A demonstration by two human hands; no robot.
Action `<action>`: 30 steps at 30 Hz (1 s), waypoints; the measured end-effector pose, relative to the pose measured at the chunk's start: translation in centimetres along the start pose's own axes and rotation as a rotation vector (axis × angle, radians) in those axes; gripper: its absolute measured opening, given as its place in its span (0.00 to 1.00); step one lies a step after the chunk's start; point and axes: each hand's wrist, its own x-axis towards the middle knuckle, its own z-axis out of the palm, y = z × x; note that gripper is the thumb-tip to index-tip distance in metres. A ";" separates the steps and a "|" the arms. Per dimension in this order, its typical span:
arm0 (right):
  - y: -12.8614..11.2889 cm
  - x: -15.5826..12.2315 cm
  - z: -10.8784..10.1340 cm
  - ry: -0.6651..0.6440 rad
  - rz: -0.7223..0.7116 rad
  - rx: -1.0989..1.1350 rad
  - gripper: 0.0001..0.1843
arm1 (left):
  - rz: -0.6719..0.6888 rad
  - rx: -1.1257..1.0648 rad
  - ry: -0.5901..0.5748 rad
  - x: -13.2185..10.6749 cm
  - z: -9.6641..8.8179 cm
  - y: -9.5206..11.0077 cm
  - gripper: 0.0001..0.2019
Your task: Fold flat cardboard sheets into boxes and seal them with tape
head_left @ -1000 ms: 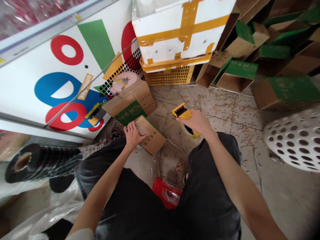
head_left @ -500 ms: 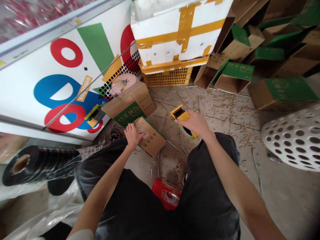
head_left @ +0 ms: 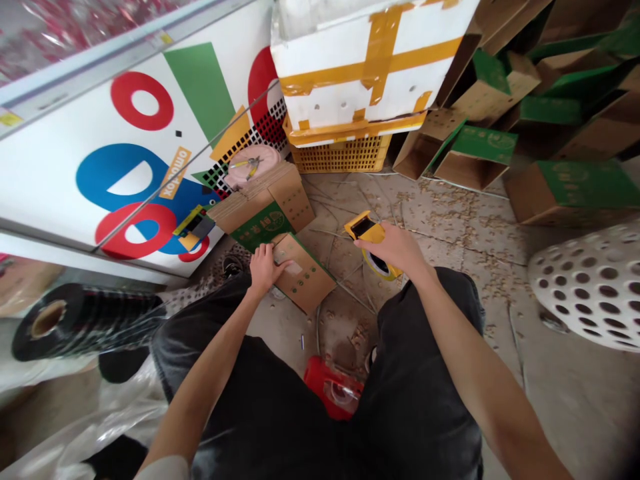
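Note:
My left hand grips the near left edge of a brown and green cardboard box, its thumb lying along the upper face. That box is tilted in front of my knees. Behind it leans a stack of flattened cardboard boxes with green print. To the right, clear of the box, my right hand is closed around a yellow tape dispenser, whose tape roll shows below my fingers. A red tape dispenser lies on the floor between my feet.
A taped white foam box stands on a yellow crate ahead. Open cardboard boxes are heaped at the right, near a white perforated basket. Black film rolls lie at left, below a white cabinet.
The whole view has shifted slightly to the right. Both hands keep the same hold, on the cardboard box and on the yellow tape dispenser.

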 end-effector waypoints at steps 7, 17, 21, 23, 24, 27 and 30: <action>0.4 0.3 0.3 0.010 -0.005 -0.005 0.31 | -0.118 -0.242 0.008 1.0 -0.6 -0.3 0.13; 0.9 0.8 0.9 0.013 -0.012 -0.041 0.34 | -0.497 -0.518 -0.106 1.9 -1.0 -1.9 0.17; 0.8 0.7 0.8 -0.002 -0.006 -0.048 0.34 | -0.561 -0.709 -0.213 2.1 -1.1 -1.6 0.25; 0.9 0.7 0.7 -0.011 -0.013 -0.051 0.34 | -0.583 -0.740 -0.293 1.9 -0.9 -1.3 0.29; 0.9 0.7 0.7 -0.015 -0.018 -0.051 0.34 | -0.572 -0.747 -0.328 1.8 -0.7 -1.1 0.30; 1.0 0.7 0.8 -0.024 -0.027 -0.054 0.35 | -0.422 -0.693 -0.349 1.4 -0.2 -0.6 0.29; 1.0 0.8 0.9 -0.026 -0.023 -0.068 0.36 | -0.182 -0.487 -0.263 0.9 -0.1 -0.4 0.24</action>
